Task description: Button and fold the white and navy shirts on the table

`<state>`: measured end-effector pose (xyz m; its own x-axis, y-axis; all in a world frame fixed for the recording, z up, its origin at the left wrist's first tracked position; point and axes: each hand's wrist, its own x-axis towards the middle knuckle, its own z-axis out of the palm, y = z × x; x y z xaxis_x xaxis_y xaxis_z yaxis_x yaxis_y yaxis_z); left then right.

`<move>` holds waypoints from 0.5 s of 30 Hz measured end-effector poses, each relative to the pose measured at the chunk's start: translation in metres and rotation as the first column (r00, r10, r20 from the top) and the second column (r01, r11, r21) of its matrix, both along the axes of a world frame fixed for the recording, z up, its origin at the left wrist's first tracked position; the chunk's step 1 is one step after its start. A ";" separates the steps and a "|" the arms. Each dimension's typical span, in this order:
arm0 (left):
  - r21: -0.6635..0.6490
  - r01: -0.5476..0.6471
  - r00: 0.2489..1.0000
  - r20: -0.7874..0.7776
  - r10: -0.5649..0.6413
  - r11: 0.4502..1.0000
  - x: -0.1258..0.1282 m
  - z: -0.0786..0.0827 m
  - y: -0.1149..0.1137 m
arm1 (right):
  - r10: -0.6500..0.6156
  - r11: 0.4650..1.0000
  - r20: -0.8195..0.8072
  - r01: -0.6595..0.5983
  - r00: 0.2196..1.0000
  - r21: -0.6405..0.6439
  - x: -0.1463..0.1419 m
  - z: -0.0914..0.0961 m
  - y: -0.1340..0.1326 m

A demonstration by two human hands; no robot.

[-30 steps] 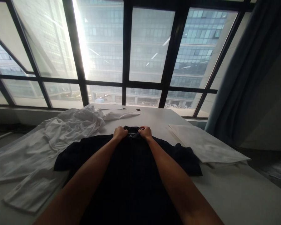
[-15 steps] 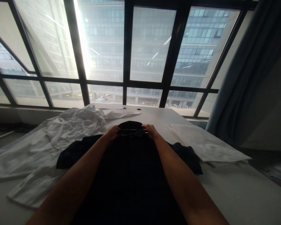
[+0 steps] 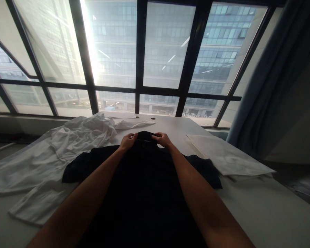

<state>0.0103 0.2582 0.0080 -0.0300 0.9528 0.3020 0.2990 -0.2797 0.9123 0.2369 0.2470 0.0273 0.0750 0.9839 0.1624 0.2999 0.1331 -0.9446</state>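
A dark short-sleeved shirt (image 3: 144,193) lies spread on the white table (image 3: 263,210), its collar (image 3: 145,135) at the far end and its sleeves out to both sides. My left hand (image 3: 129,141) pinches the left end of the collar between thumb and fingers. At the collar's right end, my right hand (image 3: 162,139) grips it the same way. A thin pale line shows inside the neck opening. Buttons and seams on the dark front are too dim to make out.
Crumpled white cloth (image 3: 80,137) covers the table's left side, touching the left sleeve. A flat white folded piece (image 3: 232,156) lies to the right. Windows (image 3: 167,48) rise behind the table, with a blue-grey curtain (image 3: 260,86) at right.
Both hands have shifted slightly along the collar and its raised edge now looks flatter, with the neck opening narrower. The sleeves and the white cloths lie as before.
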 end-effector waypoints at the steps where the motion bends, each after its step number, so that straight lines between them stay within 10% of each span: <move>1: 0.036 0.000 0.999 -0.034 0.001 0.999 0.000 0.000 0.000 | 0.016 0.999 0.015 -0.017 1.000 0.050 -0.001 0.000 0.000; 15: -0.204 0.150 0.925 0.375 -0.064 0.967 -0.006 0.008 -0.007 | 0.051 0.987 -0.335 -0.098 0.941 -0.124 -0.003 -0.003 0.005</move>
